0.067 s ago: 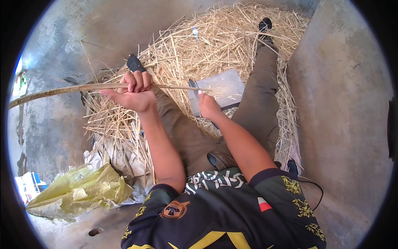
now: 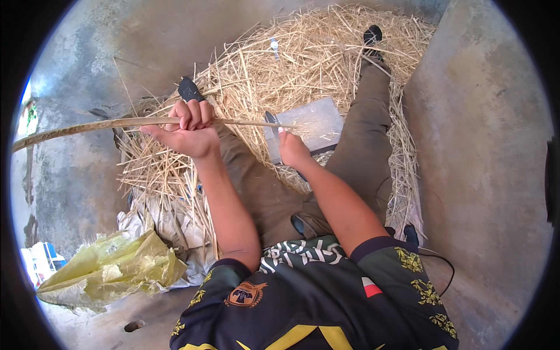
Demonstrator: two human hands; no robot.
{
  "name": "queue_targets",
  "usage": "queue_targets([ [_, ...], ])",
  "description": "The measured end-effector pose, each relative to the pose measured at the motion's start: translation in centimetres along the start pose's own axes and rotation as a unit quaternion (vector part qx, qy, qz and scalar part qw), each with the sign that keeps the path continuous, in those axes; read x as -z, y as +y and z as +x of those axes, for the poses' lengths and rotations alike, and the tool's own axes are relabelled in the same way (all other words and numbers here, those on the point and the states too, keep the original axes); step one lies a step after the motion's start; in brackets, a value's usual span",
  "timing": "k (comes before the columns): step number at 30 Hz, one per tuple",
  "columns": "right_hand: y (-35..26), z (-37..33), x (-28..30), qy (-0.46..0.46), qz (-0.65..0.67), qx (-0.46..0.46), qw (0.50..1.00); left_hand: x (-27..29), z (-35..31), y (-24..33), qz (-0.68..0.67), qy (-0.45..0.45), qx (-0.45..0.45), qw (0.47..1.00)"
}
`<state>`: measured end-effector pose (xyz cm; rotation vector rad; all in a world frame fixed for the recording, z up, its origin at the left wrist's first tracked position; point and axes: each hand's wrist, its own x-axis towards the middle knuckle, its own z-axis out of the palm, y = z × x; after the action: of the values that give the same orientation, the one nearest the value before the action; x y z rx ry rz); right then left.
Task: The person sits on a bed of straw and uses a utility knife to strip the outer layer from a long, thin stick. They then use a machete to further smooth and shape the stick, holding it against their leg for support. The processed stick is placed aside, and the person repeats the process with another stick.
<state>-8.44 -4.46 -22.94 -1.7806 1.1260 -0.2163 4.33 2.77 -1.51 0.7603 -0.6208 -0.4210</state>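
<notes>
A strip [image 2: 93,126] runs from frame left through the gripping left hand [image 2: 195,129] to a knife [image 2: 271,118] clasped mid-frame by the right hand [image 2: 293,150].

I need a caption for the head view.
Left hand gripping a long strip, right hand holding a knife, straw-like heap beyond.

Strip [image 2: 87,126]: tan
Straw [image 2: 326,52]: pale gold
Board [image 2: 319,119]: grey
Trousers [image 2: 368,128]: brown
Shirt [image 2: 315,291]: black, yellow scrollwork, white angular pattern
Sack [image 2: 125,262]: yellow
Wall [image 2: 484,116]: mottled grey-brown
</notes>
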Motion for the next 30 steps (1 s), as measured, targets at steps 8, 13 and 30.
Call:
queue_targets([
  [8,-0.2,0.1,-0.6,0.025,0.011,-0.015,1.0,-0.3,0.0,-0.2,0.009,-0.023,-0.013,1.0],
  [13,4.7,2.4,-0.4,-0.011,0.005,-0.132,0.991,-1.7,-0.9,-0.1,0.028,-0.051,-0.009,0.998],
  [30,-1.6,-1.3,-0.3,-0.009,0.073,0.047,0.996,-3.4,-0.5,-0.9,0.085,0.189,-0.123,0.97],
])
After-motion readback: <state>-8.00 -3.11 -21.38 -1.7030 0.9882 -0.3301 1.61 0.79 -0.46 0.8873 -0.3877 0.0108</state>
